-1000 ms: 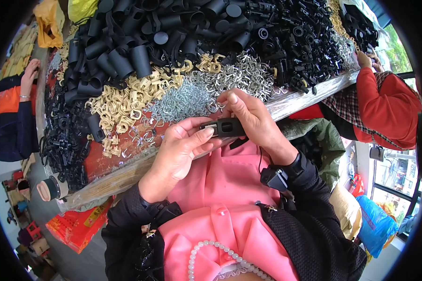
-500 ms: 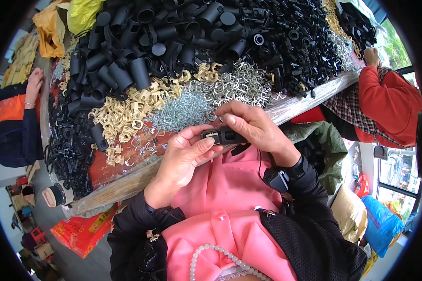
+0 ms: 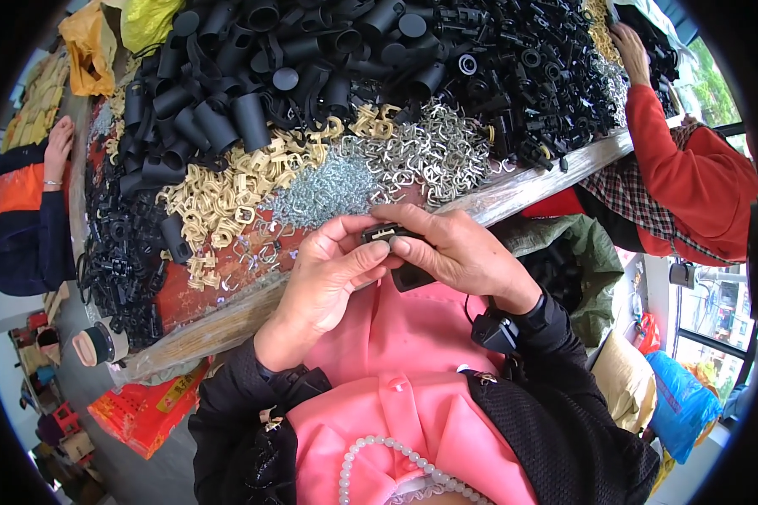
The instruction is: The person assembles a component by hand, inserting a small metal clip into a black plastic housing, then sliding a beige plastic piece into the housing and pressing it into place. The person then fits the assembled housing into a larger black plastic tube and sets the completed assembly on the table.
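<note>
My left hand [image 3: 322, 271] and my right hand [image 3: 461, 255] meet in front of the pink garment, both closed on one small black plastic housing [image 3: 408, 278] with a pale beige insert at its upper end. Both thumbs press near that end, and the fingers hide much of the part. Just beyond my hands lies a pile of small silvery screws or pins [image 3: 333, 192]. Beside it are bent metal clips [image 3: 438, 160] on the right and beige plastic frames [image 3: 215, 202] on the left.
Black cylindrical cups [image 3: 248, 122] and small black fittings [image 3: 531, 84] heap the far table. The wooden table edge [image 3: 219, 332] runs in front of me. A co-worker's hand [image 3: 632, 52] reaches in at right; another person's hand [image 3: 59, 139] rests at left. A green sack [image 3: 594, 261] stands at right.
My right hand has shifted its grip: its thumb now presses beside my left thumb, and the black housing has tilted downward. The right co-worker's hand has moved farther over the table.
</note>
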A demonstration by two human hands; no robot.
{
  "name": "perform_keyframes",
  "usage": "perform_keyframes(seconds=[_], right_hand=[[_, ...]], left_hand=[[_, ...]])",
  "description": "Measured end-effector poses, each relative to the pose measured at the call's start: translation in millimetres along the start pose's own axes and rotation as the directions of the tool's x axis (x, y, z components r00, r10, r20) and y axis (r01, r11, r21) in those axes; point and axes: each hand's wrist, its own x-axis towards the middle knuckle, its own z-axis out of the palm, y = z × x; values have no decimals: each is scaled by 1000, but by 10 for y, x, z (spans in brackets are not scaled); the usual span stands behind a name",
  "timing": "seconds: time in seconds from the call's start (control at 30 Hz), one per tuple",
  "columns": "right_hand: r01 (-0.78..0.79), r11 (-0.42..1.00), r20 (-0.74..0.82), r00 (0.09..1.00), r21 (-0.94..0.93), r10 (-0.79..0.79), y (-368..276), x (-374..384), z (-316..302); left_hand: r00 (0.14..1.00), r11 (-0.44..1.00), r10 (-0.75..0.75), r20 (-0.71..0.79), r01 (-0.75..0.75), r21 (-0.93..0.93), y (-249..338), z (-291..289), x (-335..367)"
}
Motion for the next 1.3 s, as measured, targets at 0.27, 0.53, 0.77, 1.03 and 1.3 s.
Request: perform_keyframes(seconds=[0.27,0.53,0.77,1.03,1.3], right_hand=[[47,993,42,998,106,-52,73,-2,-5],[-11,989,58,998,144,2,47,2,2],[82,985,-204,978,149,-51,216,-41,-42],[40,974,-314,949,222,32,156,-125,-122],[29,952,-310,948,304,70,153,-181,-105]], left_hand=[[999,1000,2,37,-1,-24,-13,23,1],[998,995,58,-2,-57,82,-44,32,-15],[994,990,105,24,-107,96,-50,31,-24],[996,995,73,56,-77,69,-30,22,-34],[996,995,45,71,-51,91,-67,-1,-27]])
